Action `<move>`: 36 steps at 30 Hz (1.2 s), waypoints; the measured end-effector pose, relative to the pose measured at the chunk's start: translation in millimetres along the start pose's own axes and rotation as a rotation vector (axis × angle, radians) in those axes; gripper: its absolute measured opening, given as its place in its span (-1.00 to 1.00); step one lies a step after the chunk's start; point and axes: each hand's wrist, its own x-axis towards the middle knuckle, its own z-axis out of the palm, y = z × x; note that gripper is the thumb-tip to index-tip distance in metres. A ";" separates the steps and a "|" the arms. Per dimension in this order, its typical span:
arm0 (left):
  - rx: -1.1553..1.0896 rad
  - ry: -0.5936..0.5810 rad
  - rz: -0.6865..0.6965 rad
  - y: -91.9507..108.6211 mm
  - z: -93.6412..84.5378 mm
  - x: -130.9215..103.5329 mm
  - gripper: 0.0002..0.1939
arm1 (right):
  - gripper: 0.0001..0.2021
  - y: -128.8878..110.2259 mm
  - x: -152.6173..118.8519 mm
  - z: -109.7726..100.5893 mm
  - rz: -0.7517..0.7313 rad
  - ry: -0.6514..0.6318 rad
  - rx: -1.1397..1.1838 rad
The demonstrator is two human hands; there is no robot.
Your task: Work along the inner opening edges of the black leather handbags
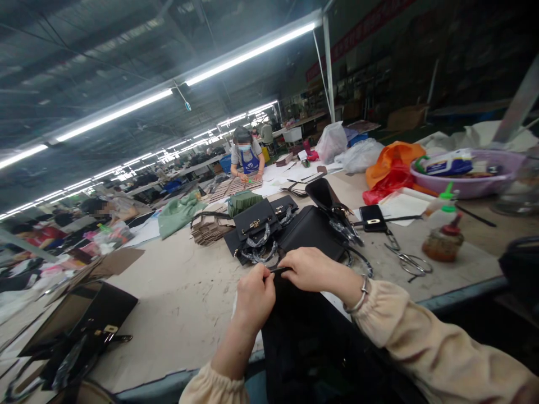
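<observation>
My left hand [254, 296] and my right hand [309, 269] meet at the table's near edge, fingers pinched on the top edge of a black leather-like piece [278, 271]. Below them it merges with a large dark mass, so its full shape cannot be made out. Just beyond my hands lie several black handbags [255, 220] with gold clasps and plastic-wrapped handles. One black bag [326, 196] stands tilted with its mouth open. At the left, another black handbag [90, 320] with a gold lock lies on its side.
Right of my hands are a phone [372, 217], scissors [410, 262], a brown glue bottle [444, 242] and a purple basin [475, 188]. Stacked brown pieces [209, 229] and green cloth [179, 213] lie farther back. Across the table a masked co-worker [247, 154] handles flat pieces.
</observation>
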 end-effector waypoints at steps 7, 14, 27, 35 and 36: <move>0.018 -0.001 0.005 -3.1 1.2 0.0 -0.86 | -0.64 -3.2 3.6 -1.3 -0.063 -0.022 0.000; 0.069 0.002 0.027 -4.1 2.2 1.0 -0.86 | -0.73 -9.7 13.8 3.7 -0.001 -0.033 -0.087; -0.246 -0.084 -0.136 -24.6 -3.4 -4.7 -0.76 | -0.74 -6.9 14.8 4.5 -0.009 -0.005 -0.126; -0.134 -0.071 -0.138 -11.8 -4.1 -0.3 -0.80 | -0.74 -4.4 15.1 3.6 0.003 -0.009 -0.108; -0.125 -0.075 -0.141 -10.8 -4.3 0.4 -0.79 | -0.74 -4.1 15.2 3.7 0.005 -0.007 -0.106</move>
